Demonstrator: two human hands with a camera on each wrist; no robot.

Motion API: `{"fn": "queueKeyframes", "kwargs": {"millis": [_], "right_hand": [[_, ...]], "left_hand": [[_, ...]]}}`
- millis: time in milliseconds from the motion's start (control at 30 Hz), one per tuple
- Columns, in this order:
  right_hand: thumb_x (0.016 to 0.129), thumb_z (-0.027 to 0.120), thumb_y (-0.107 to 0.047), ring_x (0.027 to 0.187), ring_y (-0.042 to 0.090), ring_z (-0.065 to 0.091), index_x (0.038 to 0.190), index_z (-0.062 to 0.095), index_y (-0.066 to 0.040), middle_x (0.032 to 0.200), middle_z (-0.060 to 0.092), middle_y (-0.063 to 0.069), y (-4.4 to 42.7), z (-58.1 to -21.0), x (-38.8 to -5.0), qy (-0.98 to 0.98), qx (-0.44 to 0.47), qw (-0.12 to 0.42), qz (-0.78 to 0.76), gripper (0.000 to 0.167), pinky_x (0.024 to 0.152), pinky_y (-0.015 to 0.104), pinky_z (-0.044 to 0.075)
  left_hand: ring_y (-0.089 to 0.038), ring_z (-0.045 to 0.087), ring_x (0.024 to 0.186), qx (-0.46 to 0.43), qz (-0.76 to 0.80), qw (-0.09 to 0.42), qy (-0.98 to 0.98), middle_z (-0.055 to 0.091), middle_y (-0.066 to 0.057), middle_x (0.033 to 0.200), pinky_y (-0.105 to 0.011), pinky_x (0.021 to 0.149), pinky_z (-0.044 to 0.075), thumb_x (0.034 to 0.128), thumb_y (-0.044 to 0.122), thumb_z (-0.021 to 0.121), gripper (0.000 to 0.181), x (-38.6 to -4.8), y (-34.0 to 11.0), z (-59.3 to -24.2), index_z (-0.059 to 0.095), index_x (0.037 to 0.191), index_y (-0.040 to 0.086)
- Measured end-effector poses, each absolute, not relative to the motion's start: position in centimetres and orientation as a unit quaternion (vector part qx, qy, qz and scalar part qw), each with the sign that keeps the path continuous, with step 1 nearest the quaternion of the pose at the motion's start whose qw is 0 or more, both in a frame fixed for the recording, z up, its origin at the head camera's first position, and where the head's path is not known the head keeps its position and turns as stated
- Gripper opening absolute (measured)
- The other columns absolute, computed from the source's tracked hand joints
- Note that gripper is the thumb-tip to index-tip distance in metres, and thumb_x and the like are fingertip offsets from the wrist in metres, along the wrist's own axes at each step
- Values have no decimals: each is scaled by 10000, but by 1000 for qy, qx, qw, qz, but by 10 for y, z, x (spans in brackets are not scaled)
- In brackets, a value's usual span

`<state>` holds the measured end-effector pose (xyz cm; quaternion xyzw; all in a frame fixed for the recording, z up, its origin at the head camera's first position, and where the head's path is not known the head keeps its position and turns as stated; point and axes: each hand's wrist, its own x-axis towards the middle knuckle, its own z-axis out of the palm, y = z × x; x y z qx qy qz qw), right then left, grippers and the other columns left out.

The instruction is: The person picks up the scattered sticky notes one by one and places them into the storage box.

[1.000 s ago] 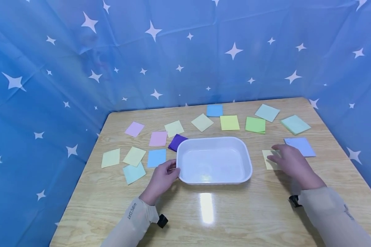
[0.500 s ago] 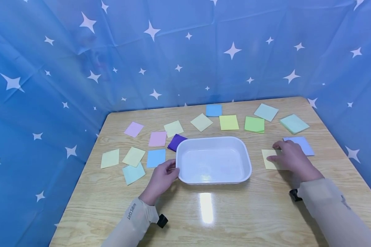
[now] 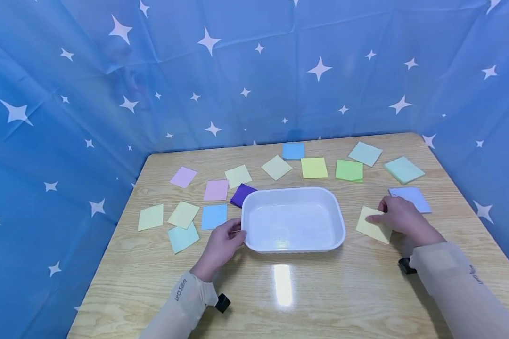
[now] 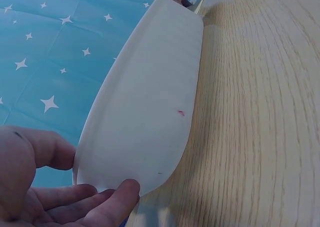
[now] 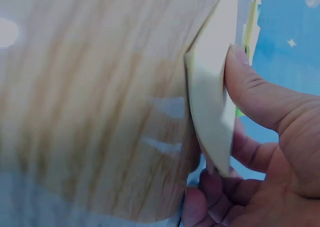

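A white plastic tray (image 3: 294,226) stands mid-table with nothing in it. My left hand (image 3: 221,246) holds its left end, thumb at the rim and fingers against the outer wall, as the left wrist view shows close up. To the right of the tray, my right hand (image 3: 403,219) pinches a square of pale yellow sticky notes (image 3: 371,226) between thumb and fingers. In the right wrist view these sticky notes (image 5: 215,87) are tipped up on edge and slightly bent, the thumb on the near face. Just beyond that hand lie periwinkle sticky notes (image 3: 413,198), partly hidden by it.
Several sticky-note squares lie scattered left of and behind the tray, among them dark purple (image 3: 242,194), blue (image 3: 214,217), pink (image 3: 216,190), yellow (image 3: 314,168) and green (image 3: 349,170). Mint notes (image 3: 404,170) sit at the right rear. A blue starred curtain (image 3: 254,70) hangs behind the table.
My right fingers have closed on the pale yellow sticky notes, which have turned and tilted up from lying flat. The left hand and the tray have stayed in place.
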<state>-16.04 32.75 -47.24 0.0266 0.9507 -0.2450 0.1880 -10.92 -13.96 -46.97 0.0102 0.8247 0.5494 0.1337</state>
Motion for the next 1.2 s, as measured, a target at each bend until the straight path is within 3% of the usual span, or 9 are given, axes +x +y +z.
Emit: {"fn": "queueKeyframes", "kwargs": {"millis": [167, 433, 633, 833, 1067, 1200], "right_hand": [[916, 754, -349, 801, 263, 495, 980, 518, 15, 884, 531, 117, 330, -467, -160, 943, 18, 190, -274, 439, 623, 304, 406], [1006, 644, -237, 981, 282, 601, 1171, 657, 84, 1127, 673, 247, 339, -459, -158, 933, -22, 171, -316, 361, 766, 287, 474], [1037, 596, -196, 835, 83, 537, 1169, 670, 85, 1060, 697, 102, 344, -448, -155, 911, -13, 185, -369, 319, 682, 276, 484], [1053, 579, -246, 758, 63, 523, 1242, 597, 81, 914, 627, -118, 344, -435, -154, 873, 15, 201, -445, 378, 670, 279, 517], [1037, 617, -255, 772, 47, 621, 1224, 564, 22, 891, 643, -140, 333, -420, -156, 832, 36, 200, -515, 339, 698, 259, 573], [1031, 626, -224, 809, 55, 655, 1239, 524, 51, 915, 661, -107, 313, -406, -159, 817, 23, 199, -541, 359, 712, 262, 596]], "left_hand": [[-331, 680, 1191, 6, 551, 134, 824, 671, -188, 1304, -337, 910, 629, 1020, 165, 606, 409, -109, -140, -471, 588, 1403, 24], [-338, 679, 1195, 8, 555, 135, 821, 667, -193, 1312, -334, 905, 630, 1018, 166, 609, 417, -109, -139, -470, 582, 1409, 26], [-336, 681, 1190, 10, 556, 136, 820, 670, -195, 1307, -335, 901, 631, 1018, 160, 606, 417, -109, -138, -468, 581, 1411, 24], [-335, 680, 1194, 6, 557, 137, 819, 667, -192, 1315, -338, 906, 630, 1017, 168, 608, 417, -109, -138, -468, 584, 1409, 31], [-337, 677, 1199, 1, 555, 140, 820, 662, -194, 1320, -333, 905, 630, 1017, 175, 609, 423, -108, -137, -468, 580, 1413, 29], [-336, 676, 1200, -5, 556, 140, 819, 657, -197, 1326, -329, 905, 630, 1015, 183, 611, 438, -108, -138, -469, 570, 1422, 23]]}}
